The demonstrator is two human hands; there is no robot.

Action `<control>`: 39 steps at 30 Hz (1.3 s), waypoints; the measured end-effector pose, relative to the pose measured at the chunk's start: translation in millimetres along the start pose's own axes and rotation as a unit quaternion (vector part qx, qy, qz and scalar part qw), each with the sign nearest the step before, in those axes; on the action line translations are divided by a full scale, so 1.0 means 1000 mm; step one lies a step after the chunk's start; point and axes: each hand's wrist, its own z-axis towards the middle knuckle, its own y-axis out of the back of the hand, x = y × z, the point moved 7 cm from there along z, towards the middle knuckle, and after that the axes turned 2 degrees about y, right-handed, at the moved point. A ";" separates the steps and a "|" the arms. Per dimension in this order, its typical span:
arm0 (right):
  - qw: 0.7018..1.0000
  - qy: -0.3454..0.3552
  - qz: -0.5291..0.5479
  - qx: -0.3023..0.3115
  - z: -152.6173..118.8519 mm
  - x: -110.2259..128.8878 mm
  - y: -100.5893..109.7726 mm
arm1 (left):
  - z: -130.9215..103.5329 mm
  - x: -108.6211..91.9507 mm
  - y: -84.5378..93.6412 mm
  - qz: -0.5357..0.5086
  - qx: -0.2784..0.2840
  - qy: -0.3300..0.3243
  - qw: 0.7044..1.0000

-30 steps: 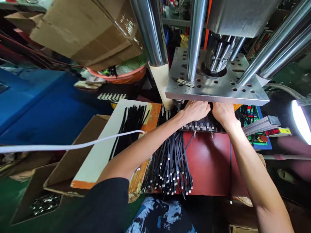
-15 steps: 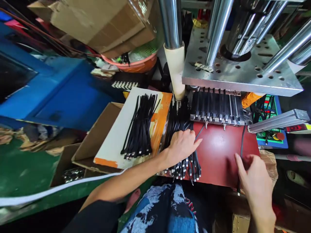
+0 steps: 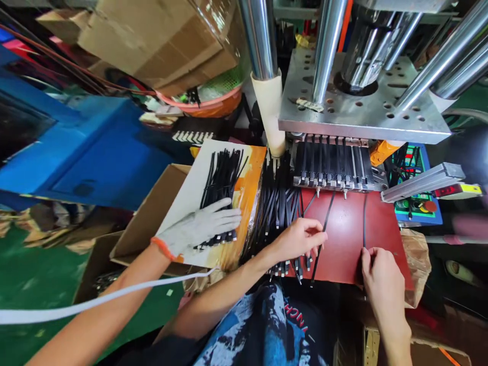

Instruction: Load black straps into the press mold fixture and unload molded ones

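My right hand pinches a thin black cable that runs up the red tabletop toward the press. Left of it, my left hand has curled fingers, thumb and fingertips on another black cable whose end hangs past the table's front edge. Beneath my left wrist lies a pile of black cables with metal plug ends. Ahead of both hands, a metal mould block holds several cables side by side in slots, plugs facing me.
A co-worker's white-gloved hand rests on a cable bundle on a white board. The press plate hangs over the mould block. A metal bar juts out at right beside a control panel. Open cardboard box at left.
The gloved hand has come in from the left onto the bundle. My left hand has moved right off the pile to a single cable. My right hand has closed on its cable.
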 end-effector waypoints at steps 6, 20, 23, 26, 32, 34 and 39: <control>0.938 0.011 0.332 0.100 -0.025 0.026 0.014 | 0.008 0.013 -0.048 -0.107 0.030 0.000 0.994; 0.829 -0.068 0.551 0.070 -0.005 0.065 0.019 | -0.038 0.000 -0.059 0.073 0.014 -0.032 0.997; 0.836 -0.045 0.546 0.037 -0.011 0.070 0.018 | -0.027 -0.034 -0.037 0.069 -0.047 -0.093 0.992; 0.848 -0.019 0.529 0.026 -0.018 0.073 0.018 | -0.014 -0.076 -0.022 0.076 -0.064 -0.184 0.978; 0.875 0.017 0.481 -0.054 -0.023 0.062 0.026 | -0.006 -0.103 -0.021 0.108 -0.043 -0.239 0.964; 0.880 0.024 0.468 -0.080 -0.022 0.053 0.032 | -0.007 -0.099 -0.021 0.096 -0.047 -0.221 0.970; 0.856 0.059 0.512 -0.037 -0.016 0.047 0.045 | -0.007 -0.094 -0.021 0.045 -0.029 -0.200 0.978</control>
